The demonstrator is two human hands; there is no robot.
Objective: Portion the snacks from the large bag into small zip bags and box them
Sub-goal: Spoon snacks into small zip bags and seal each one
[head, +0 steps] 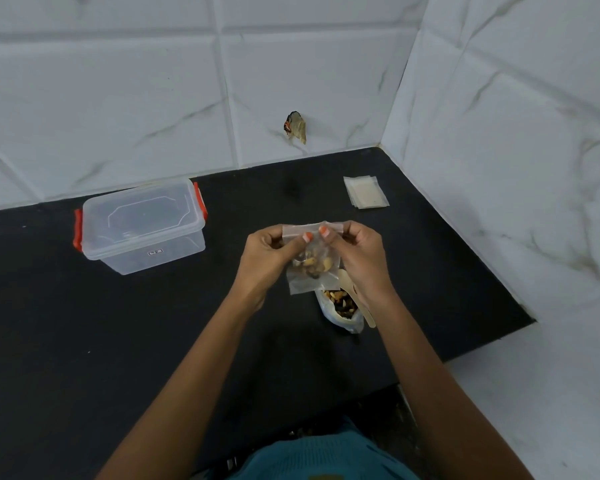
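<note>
A small clear zip bag (310,271) with mixed nuts in its lower part hangs above the black counter (84,341). My left hand (269,254) and my right hand (359,256) both pinch its top strip, thumbs close together at the middle. Below it, partly hidden by my right wrist, the large snack bag (342,308) stands open with nuts showing. A pale wooden spoon (347,282) lies against that bag. A clear plastic box (141,226) with red clips sits lidded at the left. Several flat unused zip bags (366,191) lie stacked at the back right.
White marbled tile walls meet in a corner at the back right. A crumpled scrap of wrapper (296,128) sticks to the back wall. The counter ends at a white ledge (534,393) on the right.
</note>
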